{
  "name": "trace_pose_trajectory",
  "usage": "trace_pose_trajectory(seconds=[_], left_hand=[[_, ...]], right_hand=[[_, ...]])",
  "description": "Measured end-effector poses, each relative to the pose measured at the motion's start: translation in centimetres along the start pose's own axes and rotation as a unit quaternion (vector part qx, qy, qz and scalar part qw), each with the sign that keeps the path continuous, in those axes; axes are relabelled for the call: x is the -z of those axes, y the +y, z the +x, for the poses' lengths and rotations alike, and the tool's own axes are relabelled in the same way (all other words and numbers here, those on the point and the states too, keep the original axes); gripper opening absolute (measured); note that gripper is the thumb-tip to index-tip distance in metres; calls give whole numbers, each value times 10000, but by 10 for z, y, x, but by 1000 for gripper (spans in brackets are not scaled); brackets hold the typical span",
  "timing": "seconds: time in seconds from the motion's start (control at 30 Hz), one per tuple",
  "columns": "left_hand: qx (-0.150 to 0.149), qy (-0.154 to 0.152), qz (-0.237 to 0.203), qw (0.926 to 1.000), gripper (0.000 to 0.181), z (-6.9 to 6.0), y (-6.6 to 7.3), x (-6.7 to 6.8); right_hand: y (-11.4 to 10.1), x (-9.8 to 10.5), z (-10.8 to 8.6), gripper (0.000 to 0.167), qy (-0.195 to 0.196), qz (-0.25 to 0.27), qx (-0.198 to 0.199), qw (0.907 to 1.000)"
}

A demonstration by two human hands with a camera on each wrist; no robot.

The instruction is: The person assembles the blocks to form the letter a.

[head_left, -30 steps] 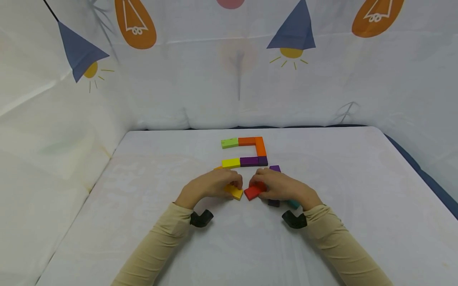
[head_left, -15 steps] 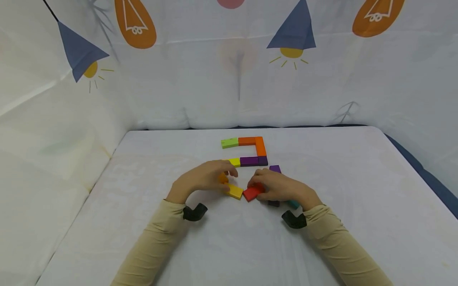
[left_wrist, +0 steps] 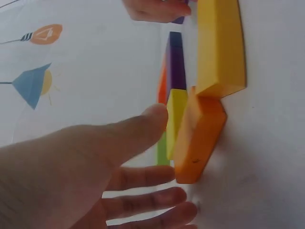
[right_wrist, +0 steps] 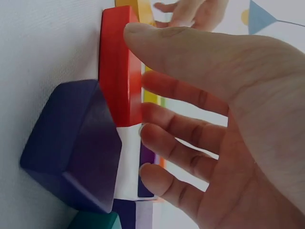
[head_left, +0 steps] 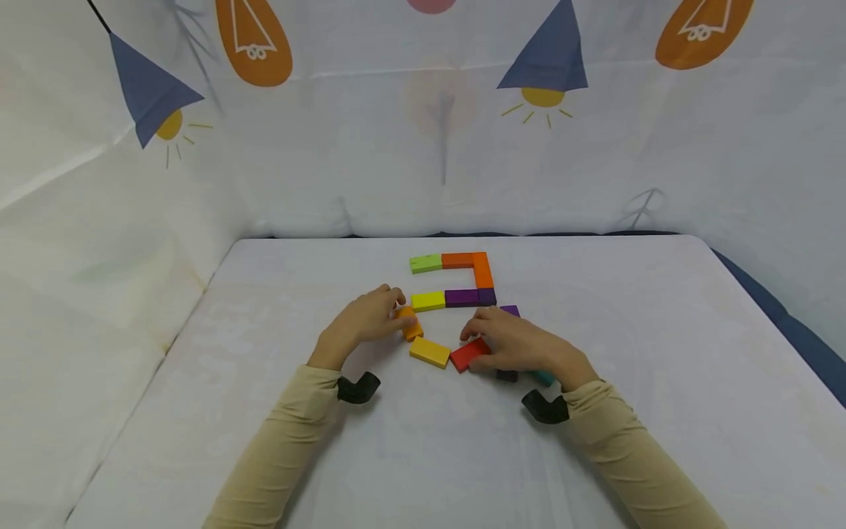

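In the head view, my left hand (head_left: 362,323) is beside an orange block (head_left: 409,323), its fingers loosely extended and the thumb near or on the block. The left wrist view shows those fingers spread next to the orange block (left_wrist: 200,138), with a yellow-orange block (left_wrist: 221,47) touching its end. My right hand (head_left: 518,342) is at a red block (head_left: 469,354). In the right wrist view, the thumb rests on the red block (right_wrist: 114,67) and the relaxed, nearly straight fingers reach its far side. A dark purple block (right_wrist: 76,143) lies near the red one's end.
Beyond the hands, yellow (head_left: 428,300), purple (head_left: 461,297), orange (head_left: 483,270), orange-red (head_left: 457,260) and lime green blocks (head_left: 426,263) form a bent line. A teal block (head_left: 543,378) is partly hidden under the right hand. White cloth (head_left: 436,455) covers the table.
My left hand has let go of the yellow-orange block and moved left and away from me to the orange block. The right hand stays at the red block, its fingers slightly looser.
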State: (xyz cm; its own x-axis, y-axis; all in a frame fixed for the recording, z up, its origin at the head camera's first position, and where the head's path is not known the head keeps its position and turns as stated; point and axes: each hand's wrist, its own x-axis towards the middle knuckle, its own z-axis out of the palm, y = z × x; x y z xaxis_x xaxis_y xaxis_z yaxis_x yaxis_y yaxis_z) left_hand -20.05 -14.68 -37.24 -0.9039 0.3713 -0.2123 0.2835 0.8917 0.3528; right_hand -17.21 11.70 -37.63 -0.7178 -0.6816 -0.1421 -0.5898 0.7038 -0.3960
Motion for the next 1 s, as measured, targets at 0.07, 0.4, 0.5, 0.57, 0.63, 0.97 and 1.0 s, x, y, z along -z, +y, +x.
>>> trace_pose_trajectory(seconds=[0.07,0.4,0.5,0.57,0.63,0.97,1.0], left_hand=[[220,16,0,9998,50,0,1,-1],[239,25,151,9996,43,0,-3,0],[188,22,146,9997,42,0,-4,0],[158,24,154,9998,42,1,-5,-1],[143,21,160,9998,42,2,-5,-1],[137,3,136,9998,41,1,-5,0],[140,-1,132,9998,41,0,-5,0]], right_hand=[[-2,0,0,32,62,-39,40,10000],[-28,-7,4,34,100,-141,-149,9997],[-31,-10,4,33,70,-198,-21,9998],[-33,-11,3,32,74,-196,101,9997],[-34,-12,3,33,66,-245,209,9995],[-35,-16,4,34,125,-482,479,9976],[-35,-16,4,34,129,-474,492,9976]])
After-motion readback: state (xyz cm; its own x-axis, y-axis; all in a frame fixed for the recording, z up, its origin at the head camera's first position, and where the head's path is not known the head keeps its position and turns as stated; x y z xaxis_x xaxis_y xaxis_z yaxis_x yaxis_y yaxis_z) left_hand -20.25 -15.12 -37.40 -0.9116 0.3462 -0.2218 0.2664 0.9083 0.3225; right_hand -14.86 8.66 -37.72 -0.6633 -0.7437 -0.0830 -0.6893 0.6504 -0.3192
